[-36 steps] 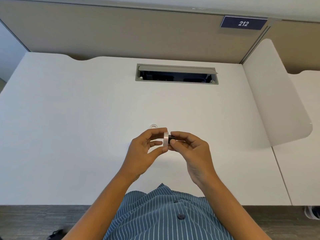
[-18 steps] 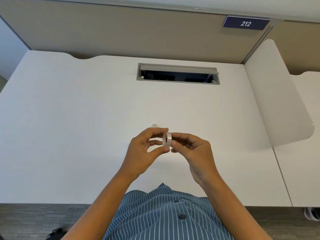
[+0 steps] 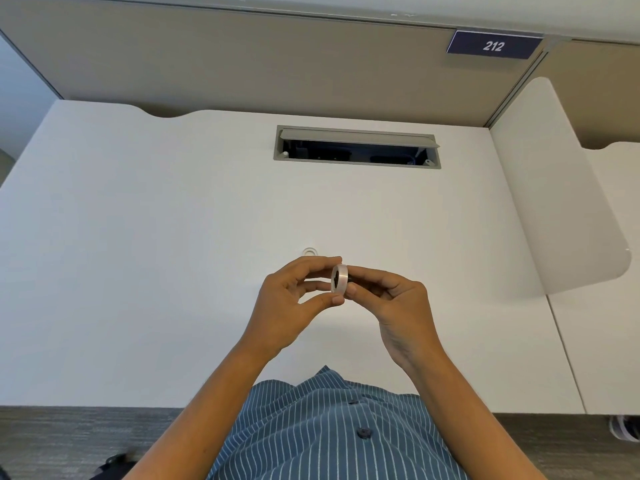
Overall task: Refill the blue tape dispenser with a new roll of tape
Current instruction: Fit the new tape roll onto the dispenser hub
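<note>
Centrally, just below the middle of the view, both hands meet above the white desk around a small roll of clear tape. The left hand pinches the roll between its thumb at the bottom edge and its index finger curled over the top, the other fingers loosely bent behind. The right hand comes in from 3 o'clock with its fingertips closed against the roll's far face, where a small dark piece shows at the core; whether that piece is seated in the roll cannot be told. The roll stands on edge, its open centre turned slightly toward the left hand, lifted clear of the desk.

At 12 o'clock from the hands, just beyond them, a small pale ring lies flat on the desk. Farther out at 12 o'clock a grey cable hatch is set into the desktop, its flap raised and dark space inside. At 1 o'clock, high on the beige partition, a dark blue plate reads "212" in white numerals. A white divider panel rises at 3 o'clock. A blue shirt with thin white stripes and dark buttons fills 6 o'clock.
</note>
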A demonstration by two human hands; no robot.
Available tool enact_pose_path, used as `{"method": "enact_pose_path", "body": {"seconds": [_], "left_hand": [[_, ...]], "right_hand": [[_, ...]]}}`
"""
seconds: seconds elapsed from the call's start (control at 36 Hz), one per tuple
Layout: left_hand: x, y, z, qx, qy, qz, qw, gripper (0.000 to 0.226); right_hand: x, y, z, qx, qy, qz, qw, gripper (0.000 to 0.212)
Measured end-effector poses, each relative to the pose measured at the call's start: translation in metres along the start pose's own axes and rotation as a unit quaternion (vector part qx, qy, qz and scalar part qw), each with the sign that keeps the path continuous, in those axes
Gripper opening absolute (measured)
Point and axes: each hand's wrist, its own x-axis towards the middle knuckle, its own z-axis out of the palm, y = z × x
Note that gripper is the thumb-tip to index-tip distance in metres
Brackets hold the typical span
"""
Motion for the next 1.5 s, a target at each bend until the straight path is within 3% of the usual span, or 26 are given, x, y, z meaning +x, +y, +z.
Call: {"method": "enact_pose_path", "body": {"seconds": [0.36, 1.5], "left_hand": [[-0.002, 0.002, 0.001, -0.005, 0.007, -0.001, 1.0, 0.05], [-0.005, 0.008, 0.004, 0.008, -0.008, 0.076, 0.997, 0.053]], "right_hand": [[0.002, -0.002, -0.006, -0.016, -0.033, -0.027, 0.999, 0.024], [-0.004, -0.01, -0.007, 0.115, -0.062, 0.047, 0.99, 0.027]]}}
